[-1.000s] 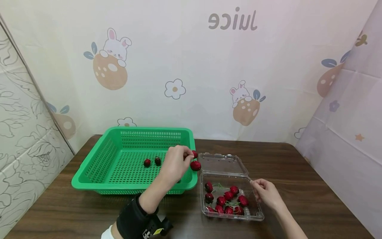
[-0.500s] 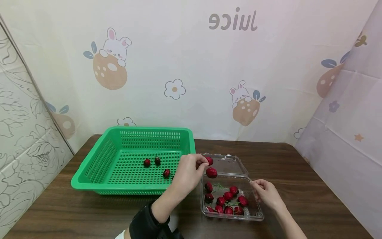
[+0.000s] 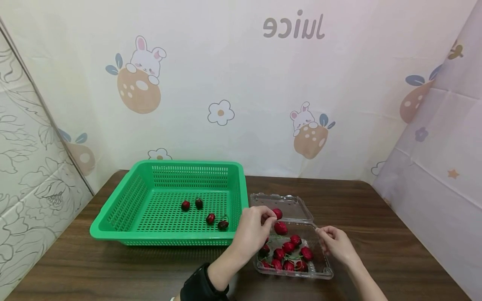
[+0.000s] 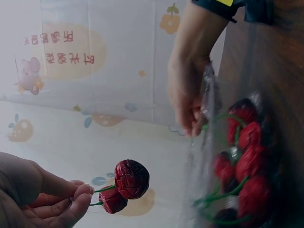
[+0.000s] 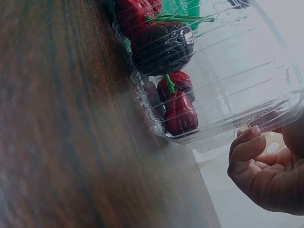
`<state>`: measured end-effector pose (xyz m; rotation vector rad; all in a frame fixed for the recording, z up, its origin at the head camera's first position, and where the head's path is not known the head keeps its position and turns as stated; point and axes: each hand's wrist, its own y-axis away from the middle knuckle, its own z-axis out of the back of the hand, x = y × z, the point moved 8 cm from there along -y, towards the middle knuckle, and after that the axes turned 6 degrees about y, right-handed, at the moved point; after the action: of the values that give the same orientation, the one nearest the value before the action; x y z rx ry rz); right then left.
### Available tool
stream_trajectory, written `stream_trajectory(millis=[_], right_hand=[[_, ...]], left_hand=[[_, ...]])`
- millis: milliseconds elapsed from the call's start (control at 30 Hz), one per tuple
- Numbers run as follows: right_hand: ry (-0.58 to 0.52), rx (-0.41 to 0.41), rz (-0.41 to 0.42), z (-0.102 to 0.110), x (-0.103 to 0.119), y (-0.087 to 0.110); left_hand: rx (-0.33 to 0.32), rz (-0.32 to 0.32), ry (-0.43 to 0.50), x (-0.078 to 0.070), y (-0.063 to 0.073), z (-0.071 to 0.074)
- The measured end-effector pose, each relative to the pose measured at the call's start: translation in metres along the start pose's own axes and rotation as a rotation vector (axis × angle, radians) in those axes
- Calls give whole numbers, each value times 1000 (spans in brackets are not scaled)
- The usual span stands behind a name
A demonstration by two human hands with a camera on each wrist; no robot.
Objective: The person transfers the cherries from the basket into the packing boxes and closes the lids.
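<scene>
Toward its front, heaped with loose cherries (image 3: 288,247) inside the clear container (image 3: 318,262). Pinching the container's right edge with the right hand (image 3: 334,241); could tip it by tugging. Above the container, pinching two hanging cherries (image 3: 280,228) by green stems (image 4: 99,190) with the left hand (image 3: 253,229); might drop them outside through too slack a pinch. Left of the container, with four more cherries (image 3: 211,218) in the green basket (image 3: 169,238).

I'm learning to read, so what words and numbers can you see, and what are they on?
"Juice", written backwards, on the back cloth.
Two lines of red characters on the printed cloth (left wrist view): too blurred to read.
Yellow tag on the dark wristband: cut off, no readable writing.
Green basket, clear box, cherries: no readable writing.
No numbers readable.
</scene>
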<state>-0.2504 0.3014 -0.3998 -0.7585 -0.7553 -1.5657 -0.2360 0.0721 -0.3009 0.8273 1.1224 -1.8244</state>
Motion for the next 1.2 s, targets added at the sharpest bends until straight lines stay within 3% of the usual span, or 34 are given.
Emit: stream_trajectory(millis=[567,1200], right_hand=[[2,-1,8,0,0,1],[5,0,-1,0,-1,-1]], left_hand=[[10,31,46,16,1,-35],[24,61,47,25,0,-59]])
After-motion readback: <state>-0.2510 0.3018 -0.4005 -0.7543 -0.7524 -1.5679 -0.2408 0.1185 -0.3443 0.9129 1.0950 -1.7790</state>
